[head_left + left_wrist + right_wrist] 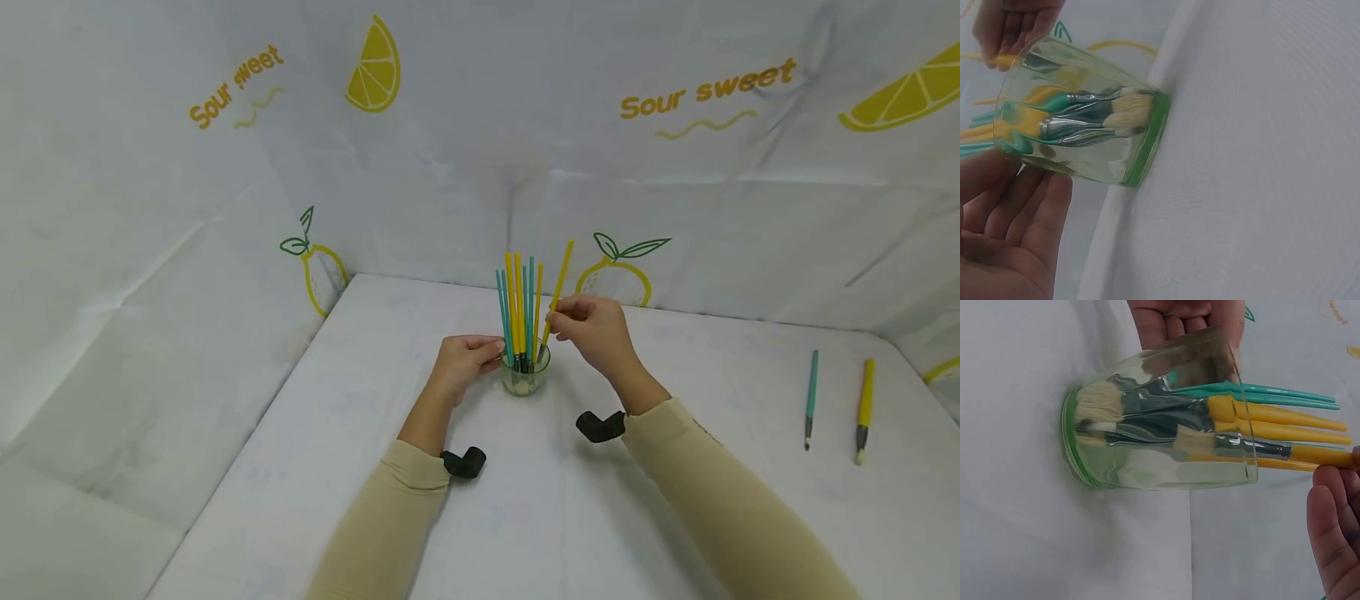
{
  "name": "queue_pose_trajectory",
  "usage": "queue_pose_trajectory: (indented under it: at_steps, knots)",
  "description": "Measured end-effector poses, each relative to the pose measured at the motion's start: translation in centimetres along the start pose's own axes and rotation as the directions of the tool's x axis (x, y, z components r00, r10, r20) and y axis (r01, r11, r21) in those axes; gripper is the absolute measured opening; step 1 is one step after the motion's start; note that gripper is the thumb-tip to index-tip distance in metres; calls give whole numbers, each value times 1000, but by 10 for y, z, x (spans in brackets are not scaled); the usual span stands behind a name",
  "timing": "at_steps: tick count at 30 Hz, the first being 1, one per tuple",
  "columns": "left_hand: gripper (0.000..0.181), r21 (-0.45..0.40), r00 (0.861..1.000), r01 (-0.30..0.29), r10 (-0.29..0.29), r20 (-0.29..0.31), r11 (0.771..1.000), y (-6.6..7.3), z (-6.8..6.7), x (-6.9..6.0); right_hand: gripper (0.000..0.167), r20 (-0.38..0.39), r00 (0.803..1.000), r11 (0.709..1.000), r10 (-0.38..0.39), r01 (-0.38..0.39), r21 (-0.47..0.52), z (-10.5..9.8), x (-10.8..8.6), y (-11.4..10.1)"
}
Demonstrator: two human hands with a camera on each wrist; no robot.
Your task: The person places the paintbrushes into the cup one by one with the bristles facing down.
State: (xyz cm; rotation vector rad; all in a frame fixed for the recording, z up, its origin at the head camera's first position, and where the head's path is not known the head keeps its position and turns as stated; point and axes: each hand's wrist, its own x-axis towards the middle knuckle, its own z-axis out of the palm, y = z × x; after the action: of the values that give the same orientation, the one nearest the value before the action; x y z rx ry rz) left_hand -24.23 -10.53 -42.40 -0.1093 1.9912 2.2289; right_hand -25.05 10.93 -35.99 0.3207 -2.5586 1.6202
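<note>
A clear greenish glass (522,382) stands upright on the table, holding several paintbrushes (517,308) with yellow and teal handles, bristles down. My left hand (463,360) holds the glass at its left side near the rim; in the left wrist view its fingers (1041,200) lie against the wall. Between thumb and fingers, my right hand (596,329) pinches a yellow paintbrush (561,271) by its handle. That brush leans to the right; the right wrist view shows its pale bristles (1192,439) inside the glass, above the other bristles (1099,403) at the bottom.
On the right of the white-covered table (510,517) lie a teal paintbrush (812,392) and a wider yellow paintbrush (866,400), bristles towards me. White lemon-printed sheeting (465,192) hangs behind the table. Black wrist pieces (465,463) sit at both cuffs.
</note>
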Motion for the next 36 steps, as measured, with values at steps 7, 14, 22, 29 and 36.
queue_pose_trajectory:
  at_steps: [7, 14, 22, 29, 36]
  knots:
    - [23, -8, 1000, 2, -2, 3, 1000, 1, 0, 0, 22, 45, 998, 997, 54, -51, -54, 9, 1, 7]
    - [23, 2, 1000, 5, -5, 9, 1000, 1, -1, 0, 26, 83, 988, 985, 127, -116, -128, 13, 2, 14]
    - [23, -1, 1000, 11, -11, 9, 1000, 1, -2, 2, 29, 102, 982, 976, 159, -142, -163, 18, 2, 16]
    - [22, -9, 1000, 7, -7, 13, 1000, 0, -3, 1, 32, 112, 979, 975, 168, -149, -165, 19, 1, 17]
    - [25, -7, 1000, 21, -20, 12, 1000, 1, -2, 0, 33, 128, 976, 974, 179, -158, -163, 18, 1, 19]
